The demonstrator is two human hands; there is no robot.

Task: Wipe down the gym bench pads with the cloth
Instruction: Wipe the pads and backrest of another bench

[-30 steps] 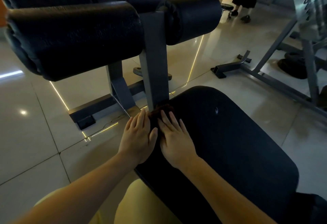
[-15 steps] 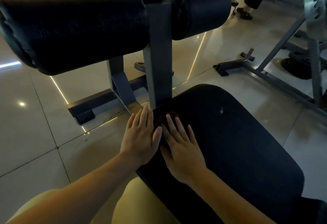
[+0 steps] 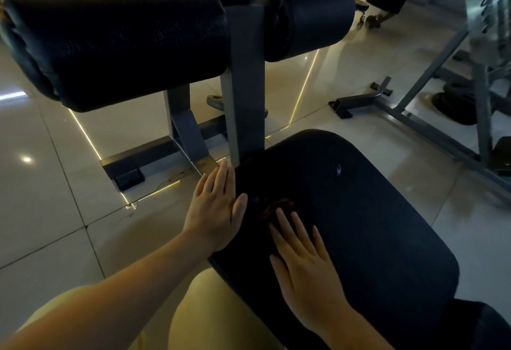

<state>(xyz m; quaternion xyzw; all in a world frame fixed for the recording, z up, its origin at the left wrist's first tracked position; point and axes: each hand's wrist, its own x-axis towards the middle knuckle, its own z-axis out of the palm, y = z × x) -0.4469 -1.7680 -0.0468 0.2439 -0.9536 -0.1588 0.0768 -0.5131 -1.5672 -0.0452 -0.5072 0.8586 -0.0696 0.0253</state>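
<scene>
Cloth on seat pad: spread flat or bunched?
Bunched: the cloth shows crumpled folds at the fingertips of the right hand on the seat pad.

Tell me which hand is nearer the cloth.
Right. The right hand has fingertips on the cloth; the left hand lies flat beside it, on the seat pad.

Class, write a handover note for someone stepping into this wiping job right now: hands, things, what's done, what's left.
Left hand: open, lying flat at the seat pad's left edge.
Right hand: open, flat on the pad, fingertips on the dark cloth's near edge.
Done: the pictures cannot show which areas are wiped.
Left: probably the rest of the seat pad, then the roller pads ahead.
</scene>
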